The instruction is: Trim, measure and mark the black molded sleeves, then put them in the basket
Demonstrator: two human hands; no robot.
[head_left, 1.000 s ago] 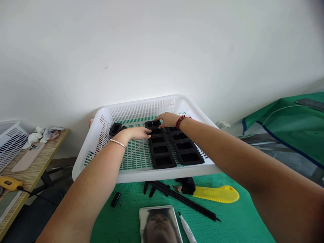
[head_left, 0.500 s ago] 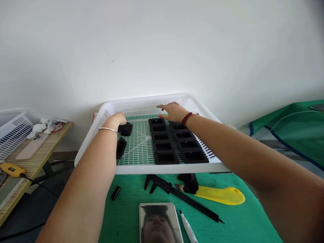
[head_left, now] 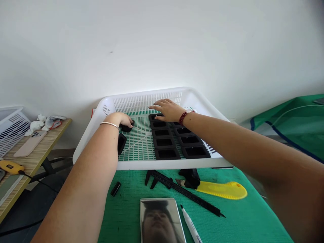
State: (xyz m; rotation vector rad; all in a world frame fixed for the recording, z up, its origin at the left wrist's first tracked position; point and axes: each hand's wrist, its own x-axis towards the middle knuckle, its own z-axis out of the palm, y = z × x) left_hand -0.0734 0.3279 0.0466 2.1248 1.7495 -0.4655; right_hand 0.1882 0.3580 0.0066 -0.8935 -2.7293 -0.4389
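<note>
Black rectangular pieces (head_left: 163, 143) under both hands (head_left: 123, 119) (head_left: 170, 110)

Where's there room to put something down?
In the white basket, bare mesh lies between the left hand and the black frame columns. The green cloth is bare right of the marker, below the yellow knife. It's crowded around the caliper and by the right hand.

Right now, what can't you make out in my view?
Head view: whether your left hand grips the black piece under it; the hand hides the contact.
Head view: far end of the right column of black frames; your right hand covers it.
Head view: lower end of the white marker; bottom edge cuts it off.
</note>
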